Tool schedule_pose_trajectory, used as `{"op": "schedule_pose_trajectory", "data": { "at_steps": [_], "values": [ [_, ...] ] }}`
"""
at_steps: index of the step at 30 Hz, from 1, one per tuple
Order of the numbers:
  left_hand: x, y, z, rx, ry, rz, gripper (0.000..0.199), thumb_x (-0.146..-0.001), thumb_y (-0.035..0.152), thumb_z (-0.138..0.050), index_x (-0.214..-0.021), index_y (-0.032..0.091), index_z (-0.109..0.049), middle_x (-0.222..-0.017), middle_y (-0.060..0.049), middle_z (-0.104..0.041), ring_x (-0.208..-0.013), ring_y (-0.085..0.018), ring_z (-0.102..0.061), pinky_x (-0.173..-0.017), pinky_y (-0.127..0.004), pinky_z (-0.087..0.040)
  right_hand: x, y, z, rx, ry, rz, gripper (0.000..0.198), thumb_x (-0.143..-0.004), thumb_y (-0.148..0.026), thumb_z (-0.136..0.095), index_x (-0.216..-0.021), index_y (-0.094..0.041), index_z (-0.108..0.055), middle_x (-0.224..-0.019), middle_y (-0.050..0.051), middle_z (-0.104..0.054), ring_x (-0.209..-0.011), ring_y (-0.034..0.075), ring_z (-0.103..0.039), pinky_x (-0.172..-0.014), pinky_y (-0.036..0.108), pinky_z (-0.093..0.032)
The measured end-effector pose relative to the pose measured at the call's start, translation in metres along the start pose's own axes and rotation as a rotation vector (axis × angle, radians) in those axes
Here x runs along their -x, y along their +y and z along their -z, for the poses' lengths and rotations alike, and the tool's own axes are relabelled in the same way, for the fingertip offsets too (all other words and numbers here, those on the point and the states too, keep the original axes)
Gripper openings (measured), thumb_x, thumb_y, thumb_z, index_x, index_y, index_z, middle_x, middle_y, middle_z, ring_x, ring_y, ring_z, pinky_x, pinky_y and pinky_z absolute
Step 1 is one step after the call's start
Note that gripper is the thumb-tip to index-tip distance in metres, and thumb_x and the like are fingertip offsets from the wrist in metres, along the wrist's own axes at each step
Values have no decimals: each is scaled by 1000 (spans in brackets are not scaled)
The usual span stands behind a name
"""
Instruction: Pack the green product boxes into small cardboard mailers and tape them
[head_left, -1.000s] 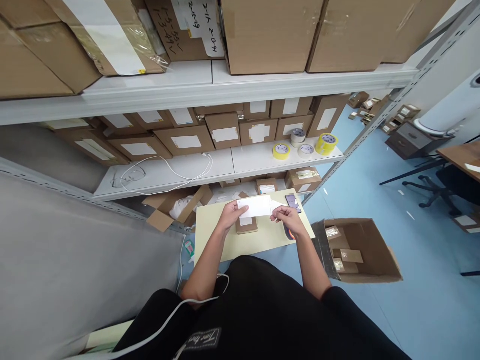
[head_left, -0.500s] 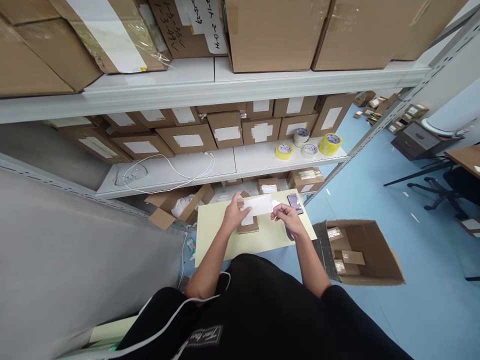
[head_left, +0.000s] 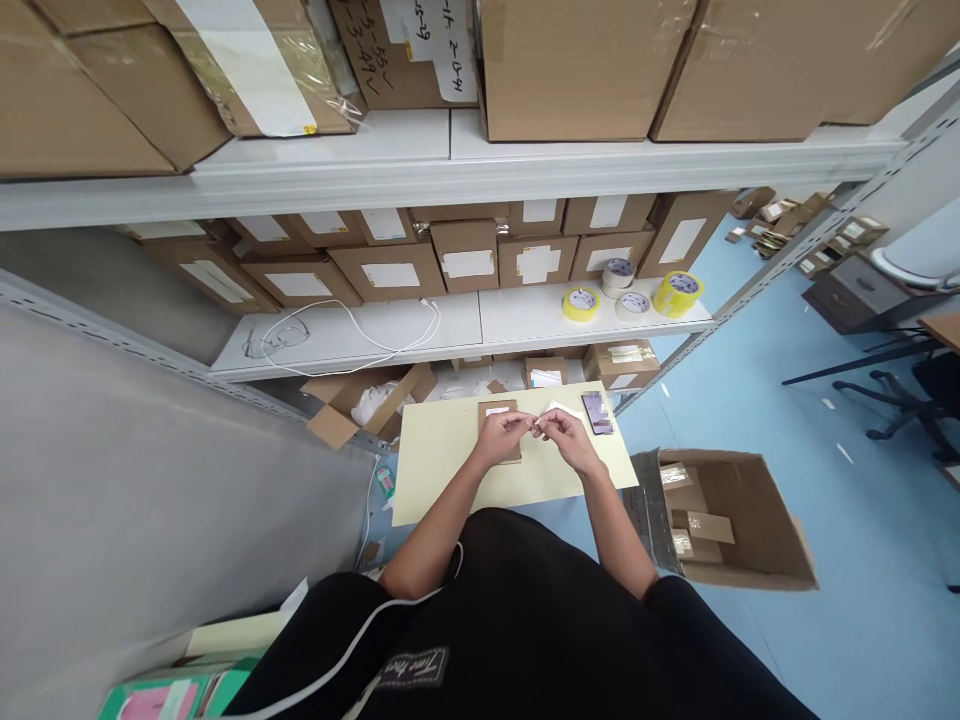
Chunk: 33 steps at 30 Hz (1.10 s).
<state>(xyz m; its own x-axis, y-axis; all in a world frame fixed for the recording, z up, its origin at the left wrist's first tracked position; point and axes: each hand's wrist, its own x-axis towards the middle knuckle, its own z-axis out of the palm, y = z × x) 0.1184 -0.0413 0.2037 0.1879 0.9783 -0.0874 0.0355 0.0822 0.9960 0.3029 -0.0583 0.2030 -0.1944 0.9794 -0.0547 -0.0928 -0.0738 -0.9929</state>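
My left hand [head_left: 502,438] and my right hand [head_left: 568,440] meet fingertip to fingertip above a pale yellow tabletop [head_left: 442,455]. Both are closed in a pinch. Whatever lies between the fingertips is too small to make out. Partly under my left hand is a small flat cardboard box [head_left: 514,454], with a bit of white label showing at its far end. A white piece of paper [head_left: 568,408] shows just beyond my right hand, mostly covered by it. To the right of that hand lies a phone [head_left: 598,411] with its screen lit.
Over the table's far side runs a shelf [head_left: 442,335] with labelled boxes, a white cable [head_left: 356,320] and several tape rolls, one a yellow roll [head_left: 677,294]. An open carton [head_left: 765,520] holding small boxes stands on the floor at right. Another open carton [head_left: 367,405] sits at left.
The white paper has left my left hand and now shows behind my right hand. My left hand has moved right, and the fingertips of both hands have come together. The view has shifted slightly.
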Motion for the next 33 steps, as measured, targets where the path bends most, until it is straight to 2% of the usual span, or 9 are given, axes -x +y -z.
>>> {"op": "schedule_pose_trajectory", "data": {
  "at_steps": [3,8,13,15,18,20,24,27,33],
  "values": [
    [2,-5,4,44,50,49,33,-79,52,-81,-89,20,-85,-92,-10,-82,-88,-27,-77,-83,-38,-62,-2,4,-5,12,-8,-9,29,-84,-53,-75,-87,-25,-69,-87,2,-72,-82,19,-69,-76,33,-53],
    [5,-10,9,23,-6,35,35,-74,48,-87,-97,21,-85,-103,-10,-83,-98,-29,-76,-89,-39,-61,-5,8,-15,60,3,-21,19,-84,-43,-72,-87,-24,-70,-74,-1,-66,-68,16,-59,-68,30,-48],
    [4,-22,29,91,96,41,38,-80,55,-81,-94,20,-85,-96,-9,-82,-93,-28,-75,-89,-40,-61,-10,12,-27,69,57,-40,9,-77,-32,-67,-81,-25,-66,-67,-3,-61,-62,15,-53,-63,28,-43],
    [4,-25,38,138,48,57,44,-81,60,-79,-97,19,-85,-99,-9,-82,-94,-28,-74,-85,-38,-61,-14,14,-34,53,97,-49,9,-77,-33,-66,-80,-25,-64,-69,-3,-63,-62,15,-54,-62,28,-43],
    [6,-26,51,181,-115,52,52,-86,66,-72,-101,17,-84,-99,-10,-80,-93,-26,-73,-82,-36,-60,-20,16,-48,69,99,-73,13,-77,-36,-67,-77,-24,-62,-70,-2,-64,-60,14,-53,-61,29,-43],
    [9,-28,59,163,-142,25,53,-88,66,-70,-99,16,-84,-93,-8,-79,-89,-25,-72,-81,-34,-58,-24,17,-59,79,95,-87,15,-78,-37,-69,-76,-24,-61,-67,-3,-62,-59,14,-52,-60,28,-43],
    [14,-34,79,33,-55,4,50,-90,63,-67,-91,15,-84,-78,-3,-74,-79,-21,-67,-75,-30,-53,-32,22,-85,41,137,-106,23,-82,-42,-71,-73,-24,-60,-63,-4,-59,-59,14,-52,-60,27,-41],
    [17,-41,96,-26,-11,-3,48,-90,60,-66,-90,16,-84,-76,-2,-73,-79,-21,-65,-71,-28,-51,-40,27,-106,63,117,-112,32,-78,-50,-80,-75,-23,-62,-64,-3,-60,-60,14,-52,-60,28,-42],
    [17,-57,133,36,64,14,44,-88,57,-68,-87,17,-83,-77,-3,-75,-79,-22,-66,-70,-29,-51,-52,41,-131,92,102,-128,30,-75,-47,-85,-76,-22,-68,-66,-2,-63,-64,15,-57,-64,28,-47]
  ]
}}
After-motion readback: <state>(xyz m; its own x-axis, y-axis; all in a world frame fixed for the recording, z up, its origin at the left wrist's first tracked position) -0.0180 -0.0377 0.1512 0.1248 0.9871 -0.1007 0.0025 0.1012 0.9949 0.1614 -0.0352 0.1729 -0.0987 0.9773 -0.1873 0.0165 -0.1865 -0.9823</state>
